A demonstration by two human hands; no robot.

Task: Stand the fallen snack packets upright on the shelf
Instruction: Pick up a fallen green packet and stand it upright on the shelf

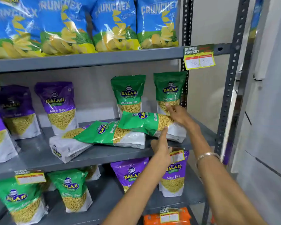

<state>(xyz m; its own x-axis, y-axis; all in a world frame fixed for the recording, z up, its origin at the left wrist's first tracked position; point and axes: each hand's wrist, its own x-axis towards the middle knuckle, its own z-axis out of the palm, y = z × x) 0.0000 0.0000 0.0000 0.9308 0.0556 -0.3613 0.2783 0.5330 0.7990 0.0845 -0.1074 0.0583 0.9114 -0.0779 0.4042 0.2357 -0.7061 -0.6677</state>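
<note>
Head view: middle shelf (pixel 104 153) of a grey metal rack. Near its right front edge, three fallen packets in an overlapping row: a green packet (pixel 146 123) on top at the right, a second green packet (pixel 110 133) under it, a white-backed packet (pixel 66 146) leftmost. Right hand (pixel 179 115) open, fingers on the top packet's far side; left hand (pixel 161 146) open, thumb against its near edge, neither closed round it. Behind, two green packets (pixel 129 93) upright at the back right
</note>
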